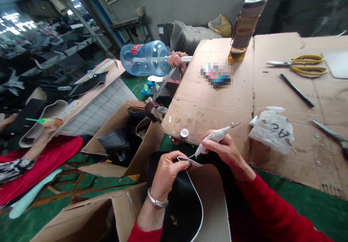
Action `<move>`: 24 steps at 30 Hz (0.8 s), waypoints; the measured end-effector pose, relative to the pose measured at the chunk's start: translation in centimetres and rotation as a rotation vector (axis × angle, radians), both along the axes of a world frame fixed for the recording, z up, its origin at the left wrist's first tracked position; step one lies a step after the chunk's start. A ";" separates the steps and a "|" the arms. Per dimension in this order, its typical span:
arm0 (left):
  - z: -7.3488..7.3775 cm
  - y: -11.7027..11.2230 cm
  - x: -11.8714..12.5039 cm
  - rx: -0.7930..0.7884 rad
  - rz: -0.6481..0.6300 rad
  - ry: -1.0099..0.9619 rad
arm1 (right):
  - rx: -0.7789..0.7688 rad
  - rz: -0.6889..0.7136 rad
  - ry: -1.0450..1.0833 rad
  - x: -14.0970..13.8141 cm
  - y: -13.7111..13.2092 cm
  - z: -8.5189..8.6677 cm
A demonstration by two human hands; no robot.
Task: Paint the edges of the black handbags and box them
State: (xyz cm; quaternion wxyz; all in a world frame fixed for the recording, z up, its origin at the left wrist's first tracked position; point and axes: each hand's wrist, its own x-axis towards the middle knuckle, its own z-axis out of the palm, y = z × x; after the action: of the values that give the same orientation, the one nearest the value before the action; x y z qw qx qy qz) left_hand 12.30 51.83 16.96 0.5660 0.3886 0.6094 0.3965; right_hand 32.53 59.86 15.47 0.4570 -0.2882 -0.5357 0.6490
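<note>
My left hand [167, 173], with a metal bangle on the wrist, is closed on the top edge of a black shoe piece with a white border [187, 198]. My right hand [227, 151] grips a white pen-like tool [214, 138], its thin tip touching the piece's edge right beside my left thumb. Both sleeves are red. The piece rests in my lap just below the front edge of a cardboard-covered table [217, 104].
On the cardboard lie yellow scissors [304, 64], a black stick [297, 90], a crumpled plastic bag [273, 129], a white cap [184, 132] and a tall bottle [244, 26]. Open cartons [119, 137] of black pieces stand left. Another person's hand [50, 124] holds a green tool at far left.
</note>
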 end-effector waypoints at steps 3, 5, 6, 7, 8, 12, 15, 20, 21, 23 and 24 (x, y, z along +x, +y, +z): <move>0.2 -0.1 -0.4 0.002 0.049 0.023 | 0.035 -0.178 -0.024 -0.4 -0.1 -0.3; 0.3 -0.3 -0.7 0.007 0.050 0.068 | 0.105 -0.281 -0.077 -0.9 -0.2 -0.5; 0.3 -0.3 -0.9 0.007 0.041 0.093 | 0.142 -0.309 -0.111 -1.2 -0.2 -0.5; 0.2 -0.3 -1.0 0.007 0.032 0.117 | 0.174 -0.323 -0.142 -1.4 -0.2 -0.6; 0.2 -0.3 -1.2 0.006 0.024 0.138 | 0.196 -0.325 -0.166 -1.5 -0.2 -0.7; 0.1 -0.3 -1.5 -0.001 -0.028 0.214 | 0.236 -0.285 -0.222 -1.6 -0.1 -0.9; 0.1 -0.1 -1.8 0.013 -0.044 0.256 | 0.251 -0.255 -0.252 -1.5 0.0 -0.9; -0.1 0.0 -2.3 0.025 -0.004 0.211 | 0.302 -0.243 -0.322 -1.7 0.1 -1.1; -0.2 0.0 -2.4 0.024 0.012 0.190 | 0.308 -0.241 -0.334 -1.8 0.1 -1.1; -0.4 0.0 -2.6 0.019 0.045 0.141 | 0.308 -0.243 -0.340 -1.8 0.0 -1.1; -0.4 0.0 -2.7 0.016 0.061 0.118 | 0.301 -0.249 -0.331 -1.8 0.0 -1.1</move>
State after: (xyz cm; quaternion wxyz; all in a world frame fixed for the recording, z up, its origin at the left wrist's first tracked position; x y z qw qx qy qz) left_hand 9.59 51.86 16.52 0.5137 0.3970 0.6502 0.3947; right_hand 30.75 59.87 14.38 0.4774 -0.3830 -0.6541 0.4445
